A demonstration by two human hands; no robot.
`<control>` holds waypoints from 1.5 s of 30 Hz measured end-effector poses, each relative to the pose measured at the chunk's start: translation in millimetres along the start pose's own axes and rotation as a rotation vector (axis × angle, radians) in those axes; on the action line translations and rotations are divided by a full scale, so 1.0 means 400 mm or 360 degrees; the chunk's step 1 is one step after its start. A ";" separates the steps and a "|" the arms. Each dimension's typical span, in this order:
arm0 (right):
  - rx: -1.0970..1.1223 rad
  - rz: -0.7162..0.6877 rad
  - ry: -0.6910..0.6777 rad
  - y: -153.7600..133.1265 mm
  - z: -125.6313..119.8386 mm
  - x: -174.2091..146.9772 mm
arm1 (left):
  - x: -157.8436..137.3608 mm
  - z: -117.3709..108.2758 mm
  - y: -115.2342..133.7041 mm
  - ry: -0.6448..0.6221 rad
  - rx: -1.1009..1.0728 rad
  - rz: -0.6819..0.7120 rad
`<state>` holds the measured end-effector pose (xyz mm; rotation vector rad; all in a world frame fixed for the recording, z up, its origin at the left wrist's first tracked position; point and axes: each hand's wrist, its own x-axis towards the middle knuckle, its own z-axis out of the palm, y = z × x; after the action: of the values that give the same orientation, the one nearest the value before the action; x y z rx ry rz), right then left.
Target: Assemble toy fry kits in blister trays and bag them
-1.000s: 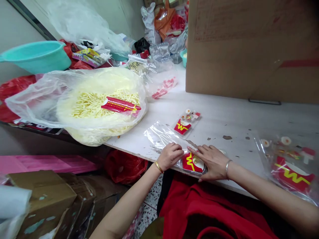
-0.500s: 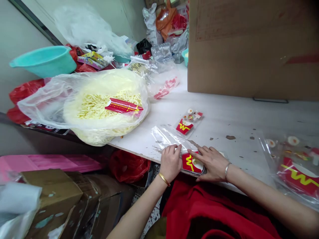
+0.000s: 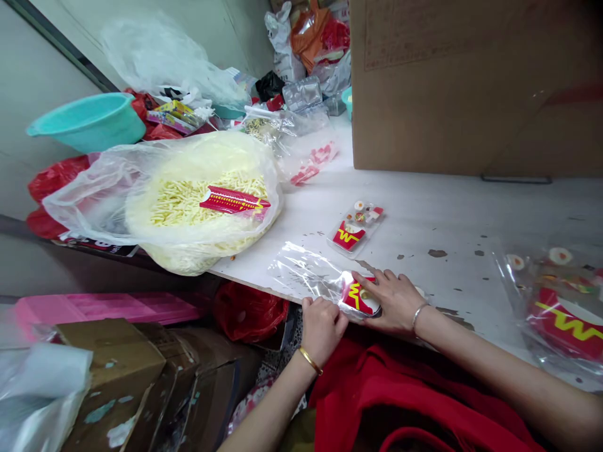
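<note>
A clear plastic bag (image 3: 301, 270) lies along the table's front edge with a toy-food pack (image 3: 358, 295) at its right end. Through the plastic shows a red fries carton with a yellow zigzag. My left hand (image 3: 324, 325) is closed on the bag's near edge, just left of the pack. My right hand (image 3: 394, 301) grips the pack from the right, index finger over its far side and thumb at the near side. Its palm hides the pack's right part. Farther back, a second pack (image 3: 349, 235) lies flat with a fries carton and small food pieces.
At left stands a large plastic bag (image 3: 211, 251) of pale fry-shaped pieces, a red carton (image 3: 235, 199) on top. A cardboard box (image 3: 471, 94) blocks the back right. More bagged packs (image 3: 565, 326) lie at right. A turquoise basin (image 3: 89, 122) sits back left; cartons (image 3: 113, 376) stand below.
My left hand has moved down toward me, from the bag's upper side to its near edge. The bag's loose end has shifted left; my right hand stays on the pack.
</note>
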<state>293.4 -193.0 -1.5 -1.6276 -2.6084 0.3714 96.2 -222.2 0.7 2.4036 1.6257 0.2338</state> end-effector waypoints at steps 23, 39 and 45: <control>0.0508 0.0878 0.0974 0.122 0.158 -0.206 | 0.293 -0.086 -0.044 -0.0605 -0.0079 0.1131; 0.1044 0.0811 0.1033 0.103 0.105 -0.168 | 0.291 -0.056 -0.016 -0.0526 -0.0521 0.1007; 0.1443 0.0584 0.0839 0.055 0.060 -0.134 | 0.314 -0.043 0.074 -0.0474 -0.0665 0.1034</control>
<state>332.7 -235.9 -25.0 -1.5270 -1.4107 0.8382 164.7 -114.5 25.9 2.3949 0.5664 0.2708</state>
